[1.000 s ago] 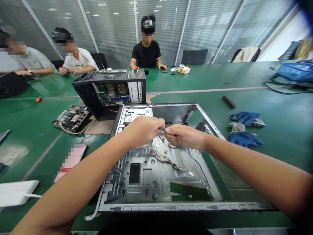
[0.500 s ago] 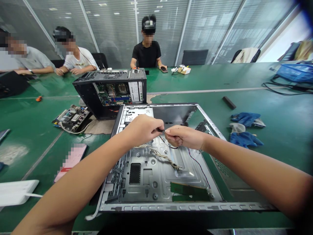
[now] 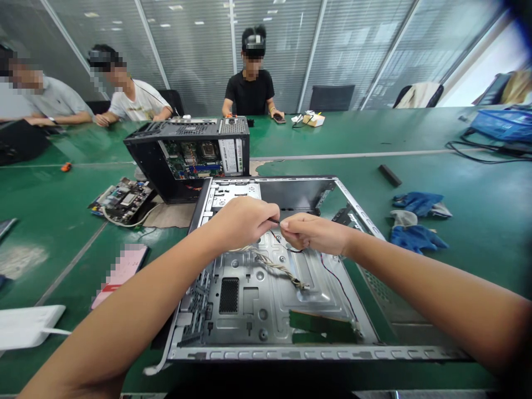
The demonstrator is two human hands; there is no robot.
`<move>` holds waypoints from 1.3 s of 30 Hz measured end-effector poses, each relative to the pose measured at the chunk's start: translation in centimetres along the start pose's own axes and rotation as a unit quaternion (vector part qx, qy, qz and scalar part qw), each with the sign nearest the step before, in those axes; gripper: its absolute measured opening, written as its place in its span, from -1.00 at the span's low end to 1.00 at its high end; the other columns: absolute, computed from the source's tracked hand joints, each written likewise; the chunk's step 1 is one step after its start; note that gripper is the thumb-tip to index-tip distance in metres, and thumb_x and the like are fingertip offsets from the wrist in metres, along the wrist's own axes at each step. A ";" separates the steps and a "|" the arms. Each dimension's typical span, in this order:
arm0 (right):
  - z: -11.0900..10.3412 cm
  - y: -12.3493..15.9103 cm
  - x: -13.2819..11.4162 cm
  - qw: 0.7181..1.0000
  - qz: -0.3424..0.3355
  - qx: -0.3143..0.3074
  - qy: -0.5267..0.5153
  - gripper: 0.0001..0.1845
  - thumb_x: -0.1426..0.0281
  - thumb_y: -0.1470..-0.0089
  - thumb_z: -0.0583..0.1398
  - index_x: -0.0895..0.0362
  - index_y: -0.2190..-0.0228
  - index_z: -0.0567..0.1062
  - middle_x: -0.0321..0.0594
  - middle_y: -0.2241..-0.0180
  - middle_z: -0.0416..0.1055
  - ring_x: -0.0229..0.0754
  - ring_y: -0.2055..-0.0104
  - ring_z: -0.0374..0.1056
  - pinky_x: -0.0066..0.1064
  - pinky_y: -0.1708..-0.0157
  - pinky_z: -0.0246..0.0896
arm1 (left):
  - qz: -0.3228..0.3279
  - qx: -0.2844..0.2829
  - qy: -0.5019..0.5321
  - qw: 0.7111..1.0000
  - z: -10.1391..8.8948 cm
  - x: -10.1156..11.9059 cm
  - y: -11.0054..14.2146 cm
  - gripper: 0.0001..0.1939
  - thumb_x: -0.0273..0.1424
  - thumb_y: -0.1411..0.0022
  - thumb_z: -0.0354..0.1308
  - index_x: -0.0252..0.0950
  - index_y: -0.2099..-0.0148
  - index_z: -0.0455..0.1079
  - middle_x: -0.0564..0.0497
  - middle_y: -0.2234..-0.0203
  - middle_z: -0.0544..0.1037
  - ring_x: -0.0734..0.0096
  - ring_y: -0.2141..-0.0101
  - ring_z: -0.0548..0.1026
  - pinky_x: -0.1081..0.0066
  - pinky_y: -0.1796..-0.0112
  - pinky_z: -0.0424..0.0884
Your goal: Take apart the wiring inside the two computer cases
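My left hand (image 3: pixel 254 219) and my right hand (image 3: pixel 310 230) meet above an open computer case (image 3: pixel 274 310) that lies on its side. A thin black cable (image 3: pixel 273 221) runs between their fingertips, and both hands pinch it. Most of what sits inside the fingers is hidden. Below the hands, a twisted bundle of beige wires (image 3: pixel 278 266) rests on the metal floor of the case. A thin dark wire (image 3: pixel 338 282) trails down the right side. Green memory sticks (image 3: pixel 322 321) lie near the case's front edge.
A second computer case (image 3: pixel 145 160) stands upright behind, beside a loose motherboard (image 3: pixel 124 199). Blue gloves (image 3: pixel 418 235) and a dark bar (image 3: pixel 389 174) lie to the right. A pink pad (image 3: pixel 122 274) and a white power strip (image 3: pixel 31 327) are left. Several people sit across the table.
My hands stay almost in place; the left fingers have turned slightly around the cable. Across the table, the person in the white shirt has moved an arm.
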State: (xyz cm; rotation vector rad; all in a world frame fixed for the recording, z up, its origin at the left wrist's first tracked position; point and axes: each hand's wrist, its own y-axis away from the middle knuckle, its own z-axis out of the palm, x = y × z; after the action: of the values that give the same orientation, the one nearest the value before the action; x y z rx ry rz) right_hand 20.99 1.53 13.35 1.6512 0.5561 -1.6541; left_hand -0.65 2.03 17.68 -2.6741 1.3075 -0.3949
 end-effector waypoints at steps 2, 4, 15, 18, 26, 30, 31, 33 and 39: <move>-0.1 0.0 0.0 1.000 -0.001 0.000 -0.008 -0.53 0.20 -0.27 0.12 0.11 0.61 0.15 -0.46 0.63 -0.10 -0.38 0.58 -0.21 -0.42 0.57 -0.31 | 0.012 0.019 0.004 1.000 0.1 0.0 0.0 -0.82 -0.36 -0.34 0.06 -0.27 0.21 0.48 0.02 0.39 0.60 0.37 0.37 0.50 0.40 0.37 0.24; -0.1 0.0 0.0 1.000 -0.001 -0.004 -0.017 -0.54 0.23 -0.28 0.10 0.11 0.61 0.16 -0.45 0.63 -0.09 -0.38 0.58 -0.21 -0.42 0.57 -0.30 | 0.021 0.030 0.000 0.999 0.2 0.1 0.0 -0.82 -0.37 -0.35 0.04 -0.28 0.20 0.46 -0.01 0.37 0.59 0.37 0.37 0.50 0.39 0.36 0.26; -0.4 0.2 0.0 0.999 0.027 -0.020 0.006 -0.50 0.18 -0.30 0.09 0.12 0.62 0.17 -0.46 0.63 -0.13 -0.38 0.58 -0.22 -0.44 0.57 -0.31 | 0.056 -0.001 -0.117 0.992 0.1 0.1 0.0 -0.80 -0.41 -0.34 0.04 -0.28 0.26 0.48 0.03 0.46 0.59 0.42 0.47 0.49 0.42 0.47 0.18; -0.4 0.1 0.1 0.999 0.030 -0.021 0.021 -0.48 0.14 -0.30 0.09 0.12 0.63 0.17 -0.46 0.63 -0.13 -0.38 0.58 -0.23 -0.44 0.57 -0.30 | 0.057 -0.021 -0.141 0.988 0.0 0.3 0.0 -0.81 -0.43 -0.31 0.05 -0.28 0.30 0.47 0.05 0.50 0.59 0.45 0.52 0.46 0.41 0.50 0.11; -0.3 -0.1 0.0 0.997 0.026 -0.003 0.079 -0.50 0.17 -0.29 0.09 0.11 0.62 0.15 -0.46 0.61 -0.10 -0.36 0.58 -0.21 -0.44 0.57 -0.27 | 0.029 -0.030 -0.125 0.991 -0.1 0.5 0.0 -0.82 -0.42 -0.29 0.05 -0.27 0.32 0.46 0.05 0.51 0.59 0.44 0.52 0.46 0.41 0.50 0.08; -0.4 -0.2 0.1 0.994 0.014 0.018 0.105 -0.51 0.16 -0.29 0.09 0.10 0.61 0.16 -0.45 0.61 -0.08 -0.36 0.58 -0.19 -0.43 0.56 -0.26 | 0.005 -0.033 -0.082 0.996 0.0 0.4 -0.1 -0.81 -0.39 -0.31 0.04 -0.27 0.25 0.49 0.02 0.44 0.62 0.39 0.44 0.51 0.40 0.45 0.16; -0.4 -0.2 0.2 0.994 0.009 0.021 0.109 -0.51 0.15 -0.29 0.09 0.10 0.60 0.16 -0.44 0.60 -0.07 -0.36 0.58 -0.18 -0.43 0.56 -0.25 | -0.002 -0.032 -0.067 0.997 0.0 0.4 -0.1 -0.81 -0.39 -0.30 0.05 -0.26 0.24 0.50 0.02 0.43 0.62 0.38 0.43 0.52 0.40 0.43 0.18; -0.5 -0.2 0.3 0.992 0.001 0.021 0.122 -0.51 0.13 -0.29 0.08 0.10 0.59 0.17 -0.44 0.60 -0.05 -0.36 0.57 -0.16 -0.43 0.56 -0.23 | -0.016 -0.027 -0.041 0.999 0.1 0.2 -0.1 -0.83 -0.38 -0.29 0.08 -0.25 0.22 0.51 0.02 0.42 0.62 0.37 0.41 0.52 0.40 0.41 0.20; -0.6 -0.3 0.3 0.993 0.010 0.015 0.118 -0.53 0.12 -0.29 0.09 0.11 0.57 0.21 -0.44 0.61 -0.02 -0.36 0.58 -0.13 -0.43 0.56 -0.23 | -0.020 -0.016 -0.010 1.000 0.4 0.0 -0.2 -0.82 -0.40 -0.30 0.06 -0.25 0.20 0.50 0.01 0.40 0.60 0.36 0.37 0.50 0.39 0.37 0.24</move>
State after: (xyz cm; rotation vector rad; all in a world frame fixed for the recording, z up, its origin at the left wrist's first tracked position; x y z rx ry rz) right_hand 21.25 2.11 12.91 1.8812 0.6306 -1.4691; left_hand -0.40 2.12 17.37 -2.7261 1.2681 -0.3525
